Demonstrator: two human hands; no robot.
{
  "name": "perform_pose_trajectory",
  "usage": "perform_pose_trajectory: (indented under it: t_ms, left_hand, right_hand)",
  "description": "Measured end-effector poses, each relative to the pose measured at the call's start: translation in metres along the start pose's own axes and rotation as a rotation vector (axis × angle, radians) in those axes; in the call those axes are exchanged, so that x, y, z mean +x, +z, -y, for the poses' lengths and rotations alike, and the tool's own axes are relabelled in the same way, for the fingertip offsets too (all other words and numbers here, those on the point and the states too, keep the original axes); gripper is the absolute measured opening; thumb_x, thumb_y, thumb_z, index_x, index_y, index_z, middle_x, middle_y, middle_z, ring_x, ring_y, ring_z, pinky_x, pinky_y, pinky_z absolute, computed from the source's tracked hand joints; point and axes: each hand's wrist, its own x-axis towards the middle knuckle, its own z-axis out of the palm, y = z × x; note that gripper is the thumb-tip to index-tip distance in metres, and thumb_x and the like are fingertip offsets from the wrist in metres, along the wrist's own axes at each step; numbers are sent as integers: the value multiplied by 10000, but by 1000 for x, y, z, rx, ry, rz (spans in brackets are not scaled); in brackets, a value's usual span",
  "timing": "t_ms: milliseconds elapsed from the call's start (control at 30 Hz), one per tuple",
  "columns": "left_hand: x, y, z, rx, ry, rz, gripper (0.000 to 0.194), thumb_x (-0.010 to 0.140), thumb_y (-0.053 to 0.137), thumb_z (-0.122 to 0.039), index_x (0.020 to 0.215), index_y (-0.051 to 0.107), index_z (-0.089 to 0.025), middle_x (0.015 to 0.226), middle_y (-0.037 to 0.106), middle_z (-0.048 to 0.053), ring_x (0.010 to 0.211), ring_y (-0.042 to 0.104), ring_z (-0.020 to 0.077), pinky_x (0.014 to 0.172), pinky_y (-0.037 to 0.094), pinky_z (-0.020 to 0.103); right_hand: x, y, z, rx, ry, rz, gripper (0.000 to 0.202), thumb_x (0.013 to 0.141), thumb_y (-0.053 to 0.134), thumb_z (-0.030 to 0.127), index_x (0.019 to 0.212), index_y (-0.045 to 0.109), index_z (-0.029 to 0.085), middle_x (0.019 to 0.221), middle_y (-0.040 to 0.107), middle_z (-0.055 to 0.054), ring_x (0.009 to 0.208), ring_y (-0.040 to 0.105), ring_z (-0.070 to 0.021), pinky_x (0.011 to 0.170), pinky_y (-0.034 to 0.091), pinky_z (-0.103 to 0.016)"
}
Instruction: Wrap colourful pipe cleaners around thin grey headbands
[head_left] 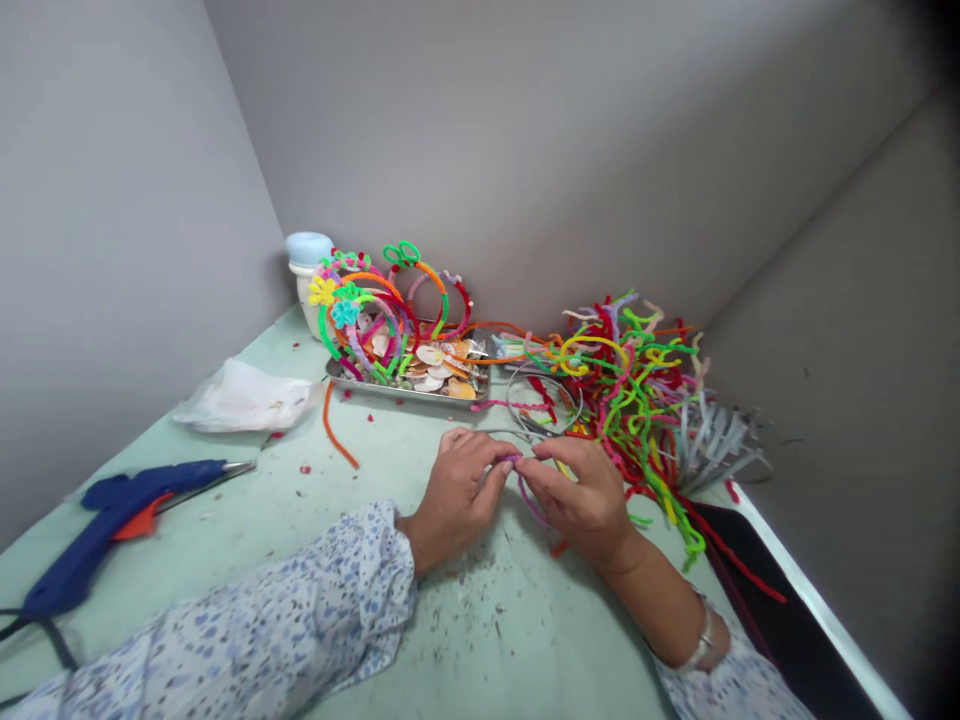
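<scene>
A purple pipe cleaner (531,503) runs between my two hands above the middle of the table, its loose part curving down beneath the right fingers. My left hand (463,488) pinches it between thumb and forefinger. Close beside, my right hand (587,497) has its thumb and forefinger closed on the same strand, the fingertips of both hands almost meeting. A thin grey band shows just behind the fingers; whether it is held too, I cannot tell. Behind the hands lie bare grey headband hoops (545,400).
A metal tray (405,394) of shells carries several pipe-cleaner headbands (367,310). Right of it is a heap of coloured pipe cleaners (637,390) beside grey strips (724,445). A blue glue gun (142,500), a plastic bag (247,397) and a white jar (309,285) stand left.
</scene>
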Motion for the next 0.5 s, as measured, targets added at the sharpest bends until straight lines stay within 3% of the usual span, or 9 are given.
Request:
perform_pose_trajectory:
  t_ms: [300,500]
  left_hand:
    - [0,1,0,-3,-1,-1,163,913,448,-204,955,606,-193,870,647,32,861,552,178,888,339,361]
    - [0,0,0,9,-16,6,171,911,445,-212,948,612,-202,863,649,31,857,551,181,888,338,363]
  right_hand:
    - [-2,1,-2,62,1,9,280,784,638,135,1009,674,297,933,663,-41,868,605,-180,741,478,-317]
    - [-2,4,2,182,119,-2,209,814,608,165,982,665,275,929,664,-39,869,613,-185,749,488,-336]
